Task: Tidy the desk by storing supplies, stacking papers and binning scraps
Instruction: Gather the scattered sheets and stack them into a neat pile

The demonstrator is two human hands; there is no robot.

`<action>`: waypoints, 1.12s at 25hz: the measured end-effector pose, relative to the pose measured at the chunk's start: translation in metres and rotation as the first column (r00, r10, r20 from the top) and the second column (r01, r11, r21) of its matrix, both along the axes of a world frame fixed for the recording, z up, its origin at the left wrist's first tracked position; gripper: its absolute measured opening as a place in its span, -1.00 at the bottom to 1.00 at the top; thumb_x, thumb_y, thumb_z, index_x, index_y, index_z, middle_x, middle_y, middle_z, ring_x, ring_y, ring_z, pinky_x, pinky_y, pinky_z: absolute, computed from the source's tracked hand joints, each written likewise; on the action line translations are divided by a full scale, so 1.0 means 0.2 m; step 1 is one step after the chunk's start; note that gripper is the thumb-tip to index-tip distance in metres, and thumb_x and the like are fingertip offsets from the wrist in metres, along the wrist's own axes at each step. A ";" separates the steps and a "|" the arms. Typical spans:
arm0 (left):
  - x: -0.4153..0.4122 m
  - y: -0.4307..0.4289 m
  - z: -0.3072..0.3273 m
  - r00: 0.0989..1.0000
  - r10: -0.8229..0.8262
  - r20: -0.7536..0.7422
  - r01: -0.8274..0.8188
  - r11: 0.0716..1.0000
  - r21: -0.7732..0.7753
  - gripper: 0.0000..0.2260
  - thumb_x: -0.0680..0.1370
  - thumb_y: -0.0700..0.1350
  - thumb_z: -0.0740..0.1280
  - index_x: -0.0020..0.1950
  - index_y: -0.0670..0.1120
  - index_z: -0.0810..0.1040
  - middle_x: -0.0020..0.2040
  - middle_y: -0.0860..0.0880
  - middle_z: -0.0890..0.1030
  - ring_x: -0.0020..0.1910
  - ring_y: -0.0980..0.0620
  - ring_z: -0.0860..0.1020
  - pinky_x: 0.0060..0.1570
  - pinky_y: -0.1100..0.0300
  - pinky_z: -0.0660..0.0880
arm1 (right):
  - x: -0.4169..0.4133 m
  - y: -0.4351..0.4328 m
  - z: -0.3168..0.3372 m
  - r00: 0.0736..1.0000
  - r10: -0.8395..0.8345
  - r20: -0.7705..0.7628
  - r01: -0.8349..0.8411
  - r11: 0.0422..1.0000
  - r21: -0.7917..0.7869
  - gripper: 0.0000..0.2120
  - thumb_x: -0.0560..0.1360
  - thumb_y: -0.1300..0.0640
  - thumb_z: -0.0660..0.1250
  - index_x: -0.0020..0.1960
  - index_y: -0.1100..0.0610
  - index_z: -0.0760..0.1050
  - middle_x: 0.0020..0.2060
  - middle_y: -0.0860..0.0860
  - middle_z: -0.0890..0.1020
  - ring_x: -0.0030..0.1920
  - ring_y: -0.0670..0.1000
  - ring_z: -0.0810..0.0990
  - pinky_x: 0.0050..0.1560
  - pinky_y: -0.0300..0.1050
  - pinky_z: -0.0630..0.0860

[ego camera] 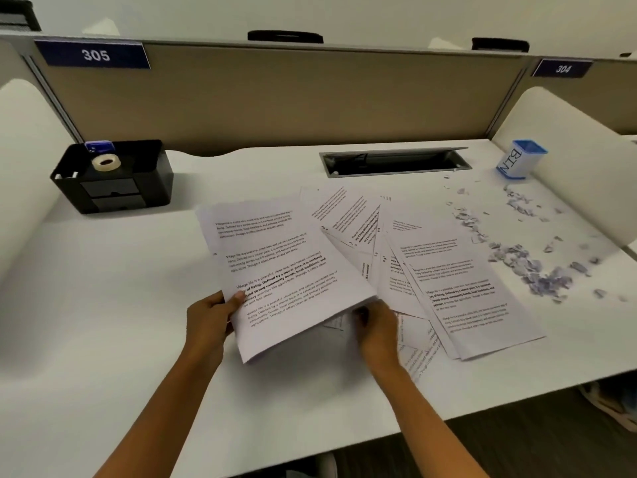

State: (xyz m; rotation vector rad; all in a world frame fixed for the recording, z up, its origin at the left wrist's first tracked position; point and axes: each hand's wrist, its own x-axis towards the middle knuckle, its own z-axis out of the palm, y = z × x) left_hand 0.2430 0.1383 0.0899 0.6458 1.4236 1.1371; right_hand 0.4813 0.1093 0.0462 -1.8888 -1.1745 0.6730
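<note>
Printed sheets lie fanned over the middle of the white desk (103, 322). My left hand (210, 319) grips the lower left edge of a small stack of printed paper (279, 270), thumb on top, lifting it off the desk. My right hand (374, 326) reaches under that stack's right edge, fingers curled on the papers below it. More loose sheets (462, 281) spread out to the right. Small paper scraps (537, 270) are scattered at the right. A blue cup marked BIN (520, 159) stands at the back right.
A black desk organizer (113, 181) at the back left holds a roll of tape (106, 163) and a blue item. A cable slot (393, 162) is set into the desk at the back. White side dividers flank the desk.
</note>
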 end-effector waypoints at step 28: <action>0.00 0.00 0.09 0.935 0.282 0.214 -0.303 0.950 0.071 -0.72 0.51 -0.27 0.33 0.22 -0.21 0.52 0.08 -0.06 0.63 0.01 0.03 0.62 -0.21 0.29 0.59 | -0.27 0.22 -0.14 0.738 0.546 0.397 -0.518 0.835 -0.185 -0.45 0.63 -0.03 -0.12 0.52 0.20 -0.16 0.51 0.10 -0.15 0.50 0.04 -0.25 0.50 -0.05 -0.26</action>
